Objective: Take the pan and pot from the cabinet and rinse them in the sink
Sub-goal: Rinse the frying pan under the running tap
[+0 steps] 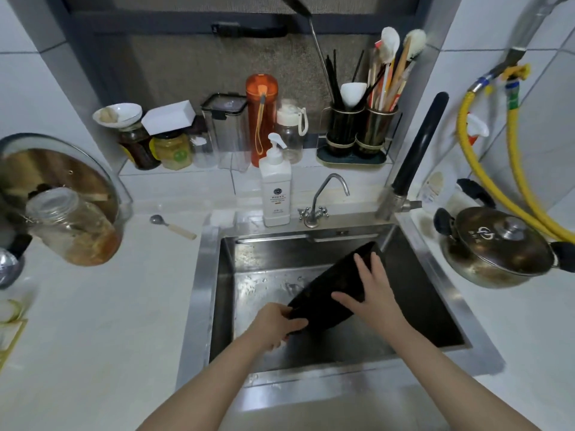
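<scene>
A black pan (329, 293) stands tilted on its edge inside the steel sink (202, 275). My left hand (277, 323) grips its near lower rim. My right hand (371, 290) lies flat on the pan's dark surface with fingers spread. A long black handle (420, 144) rises past the sink's back right corner and appears to belong to the pan. A steel pot (494, 248) with its lid on and black side handles sits on the counter to the right of the sink. No water runs from the faucet (329, 194).
A white soap dispenser (275, 188) stands behind the sink next to the faucet. Jars, bottles and a utensil holder (357, 132) line the back ledge. A glass jar (71, 225), a lid and a spoon (172, 225) are on the left counter. Yellow hoses (485, 169) hang at right.
</scene>
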{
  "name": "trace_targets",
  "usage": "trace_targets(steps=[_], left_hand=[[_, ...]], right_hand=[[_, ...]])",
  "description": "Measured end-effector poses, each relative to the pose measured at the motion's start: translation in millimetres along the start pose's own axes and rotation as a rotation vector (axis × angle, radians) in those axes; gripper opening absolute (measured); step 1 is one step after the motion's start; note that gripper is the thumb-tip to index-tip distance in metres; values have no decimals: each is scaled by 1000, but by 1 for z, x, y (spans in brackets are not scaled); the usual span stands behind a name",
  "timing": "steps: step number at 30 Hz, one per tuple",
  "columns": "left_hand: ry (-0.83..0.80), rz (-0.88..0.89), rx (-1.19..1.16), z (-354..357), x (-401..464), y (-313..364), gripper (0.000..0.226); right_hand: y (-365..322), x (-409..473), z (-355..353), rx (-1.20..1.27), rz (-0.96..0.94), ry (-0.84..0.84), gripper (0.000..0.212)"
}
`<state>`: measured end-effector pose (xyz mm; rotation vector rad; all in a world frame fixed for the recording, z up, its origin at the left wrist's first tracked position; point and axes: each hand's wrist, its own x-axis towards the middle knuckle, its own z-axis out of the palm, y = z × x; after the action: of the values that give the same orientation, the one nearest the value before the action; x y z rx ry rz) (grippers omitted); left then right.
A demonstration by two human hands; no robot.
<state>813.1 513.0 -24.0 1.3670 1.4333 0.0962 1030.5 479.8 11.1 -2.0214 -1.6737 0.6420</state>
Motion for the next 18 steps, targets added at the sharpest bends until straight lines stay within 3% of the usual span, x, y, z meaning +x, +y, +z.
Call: trace_targets(steps=[6, 13, 18], left_hand=[[-135, 21, -42, -3, -5, 9, 29], [-166, 45, -123, -14, -15, 20, 43], [-196, 48, -19, -16, -22, 22, 52]], right_hand=[[-24, 12, -6, -236, -12, 99, 93], [-48, 31, -21, -447, -85, 79, 91], [-54, 35, -23, -483, -78, -2, 91]])
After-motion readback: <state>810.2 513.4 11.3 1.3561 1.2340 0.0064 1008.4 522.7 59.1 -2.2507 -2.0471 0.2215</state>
